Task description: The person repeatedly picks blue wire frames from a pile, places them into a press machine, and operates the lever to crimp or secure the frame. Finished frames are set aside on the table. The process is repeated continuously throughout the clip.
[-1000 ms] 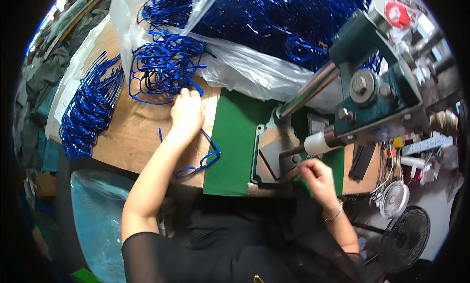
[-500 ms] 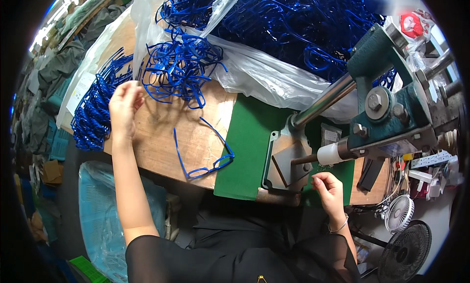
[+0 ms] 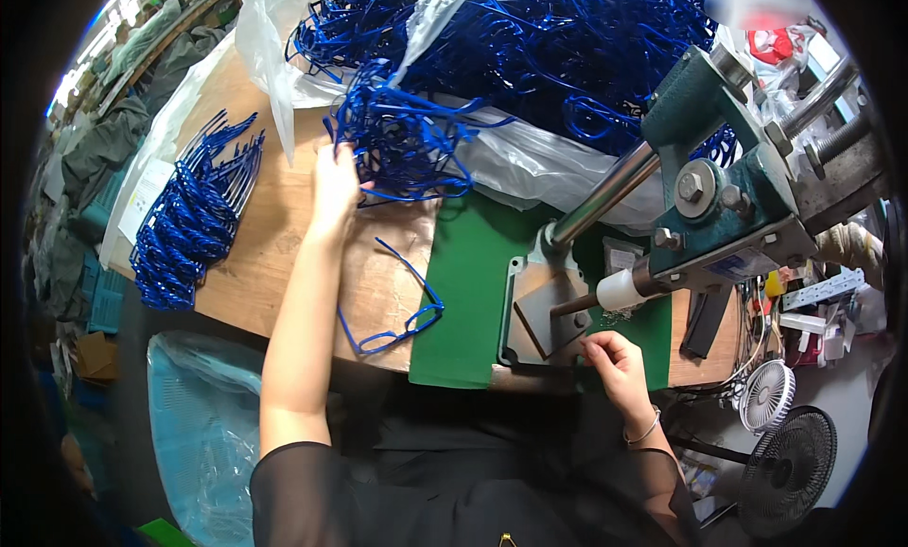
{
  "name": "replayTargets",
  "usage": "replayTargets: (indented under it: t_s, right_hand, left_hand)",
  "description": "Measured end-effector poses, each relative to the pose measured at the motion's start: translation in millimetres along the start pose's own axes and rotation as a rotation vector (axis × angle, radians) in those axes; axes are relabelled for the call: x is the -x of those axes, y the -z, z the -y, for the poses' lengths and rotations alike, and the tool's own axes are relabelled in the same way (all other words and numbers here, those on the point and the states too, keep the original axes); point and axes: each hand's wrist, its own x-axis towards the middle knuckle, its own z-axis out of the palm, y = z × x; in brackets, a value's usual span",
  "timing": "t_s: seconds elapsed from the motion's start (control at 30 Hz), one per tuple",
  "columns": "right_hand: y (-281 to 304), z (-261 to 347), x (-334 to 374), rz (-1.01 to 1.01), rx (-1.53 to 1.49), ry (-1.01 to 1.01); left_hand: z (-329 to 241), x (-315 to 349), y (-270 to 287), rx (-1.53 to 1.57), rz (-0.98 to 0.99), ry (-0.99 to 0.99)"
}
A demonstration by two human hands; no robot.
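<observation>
My left hand (image 3: 338, 183) is closed on a tangled bunch of blue eyeglass frames (image 3: 402, 136) above the wooden tabletop. Its fingertips are partly hidden among the frames. One single pair of blue eyeglass frames (image 3: 437, 306) lies with its temples spread, nearer to me, across the edge of the green mat (image 3: 463, 344). My right hand (image 3: 619, 367) is beside the metal base plate (image 3: 551, 315) of a green bench press (image 3: 728, 173). Its thumb and forefinger are curled together; whatever may be between them is too small to make out.
Neatly stacked blue frames (image 3: 184, 230) lie at the left. A large heap of blue frames (image 3: 539, 46) sits in clear plastic sheeting (image 3: 539, 155) at the back. A blue basket (image 3: 194, 434) stands below the table's left edge. Two fans (image 3: 768, 396) are at the lower right.
My left hand has moved right, from beside the stacked frames to the tangled bunch, and taken hold of it. The bunch has shifted right. My right hand stays by the press base.
</observation>
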Motion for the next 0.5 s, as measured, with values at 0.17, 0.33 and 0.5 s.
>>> replayTargets:
  t_s: [0.17,0.33,0.5]
  right_hand:
    - [20.0,-13.4,9.5,-0.084,0.026,-0.045]
    - [11.8,-11.1,-1.8,-0.003,0.049,-0.004]
    - [18.2,-14.1,7.0,0.024,0.151,0.015]
  left_hand:
    - [-27.5,26.5,57.2,-0.265,0.024,-0.097]
    - [-54.7,47.0,44.1,0.742,0.374,0.016]
    - [-66.6,43.1,-13.0,0.354,0.211,-0.611]
